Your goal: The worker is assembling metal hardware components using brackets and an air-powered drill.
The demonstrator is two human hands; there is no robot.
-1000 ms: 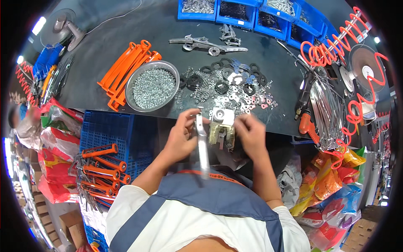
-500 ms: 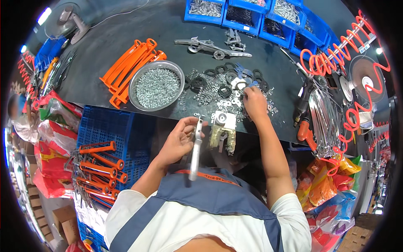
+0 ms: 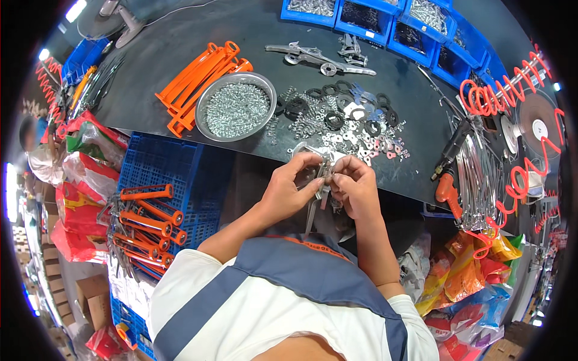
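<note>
My left hand (image 3: 286, 189) is closed on a long silver metal lever (image 3: 311, 218), whose thin end hangs down toward my apron. My right hand (image 3: 357, 189) meets it at the lever's upper end, thumb and fingers pinched together; whatever small part they hold is hidden. Both hands are over the table's front edge. Just beyond them lies a loose pile of small washers (image 3: 367, 142), springs (image 3: 299, 129) and black rings (image 3: 334, 121). The pale block fixture at the edge is mostly covered by my hands.
A steel bowl (image 3: 274, 114) of small metal parts stands left of the pile, beside orange tubular frames (image 3: 195, 84). Silver levers (image 3: 322, 62) lie farther back, before blue bins (image 3: 359, 33). An orange-handled power driver (image 3: 447, 191) and red coiled hose (image 3: 519, 178) are on the right.
My right hand has left the parts pile and come back to my left hand. The lever has moved right with my left hand, and both hands now meet at its upper end.
</note>
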